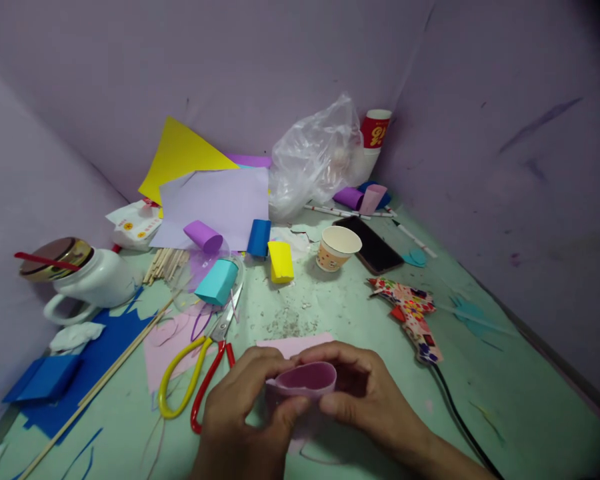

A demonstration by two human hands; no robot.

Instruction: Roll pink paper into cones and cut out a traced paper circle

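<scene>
Evidently both hands share one thing: the left hand (253, 410) pinches the pink paper loop (307, 379) between thumb and fingers at its left side, and the right hand (367, 393) curls its thumb and fingers round the other side. The loop sits directly between the two, touching both, so neither hand is nearer. Its mouth faces up, and the long axis of that mouth runs crosswise from hand to hand, tapering to a point on the left and rounding out on the right; whether its lower edge meets the table is hard to tell. Just beyond the fingers, a flat pink sheet (300, 343) shows its far edge. Beside the left hand lie the scissors (219, 333), handles toward the person and blades pointing away. Off to the right, clear of the right hand and nearer to it than to the left, lies a flower-patterned glue gun (415, 317), nozzle pointing away and leftward, its black cord (453, 407) running back past the right forearm. Farther out stand a yellow paper loop (281, 265) and a paper cup (333, 260), with a dark phone (375, 247) lying just behind the cup.
</scene>
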